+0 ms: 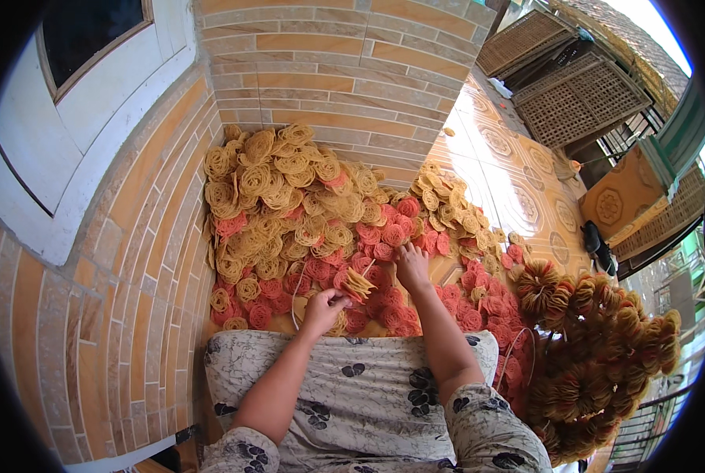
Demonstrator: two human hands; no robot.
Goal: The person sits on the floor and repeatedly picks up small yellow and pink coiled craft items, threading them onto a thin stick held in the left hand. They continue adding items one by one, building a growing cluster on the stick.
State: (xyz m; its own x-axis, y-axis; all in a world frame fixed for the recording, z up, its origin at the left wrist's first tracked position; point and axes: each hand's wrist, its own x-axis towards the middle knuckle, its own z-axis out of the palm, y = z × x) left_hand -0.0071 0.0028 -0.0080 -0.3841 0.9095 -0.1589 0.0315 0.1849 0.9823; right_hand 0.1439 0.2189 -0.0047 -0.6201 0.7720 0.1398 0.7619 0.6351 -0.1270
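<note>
My left hand (322, 312) is closed, its thumb and fingers pinched at the near end of a short stack of tan lacy discs (358, 285). The stack appears to be threaded on a thin pale strand (296, 303), which curves out on both sides of it. Farther right, my right hand (412, 266) reaches down among pink-red lacy discs (393, 234). Its fingers are bent and their tips are hidden, so I cannot see whether they hold one. Tan lacy discs (262, 181), round and nest-like, are heaped beyond both hands.
A brick-patterned wall (313, 75) backs the heap, and another wall (124, 315) runs along my left. Bunches of strung discs (597, 355) stand at right, beside a pale loop (518, 347). Patterned tiles (518, 181), woven racks (581, 98) and dark footwear (597, 248) lie farther off.
</note>
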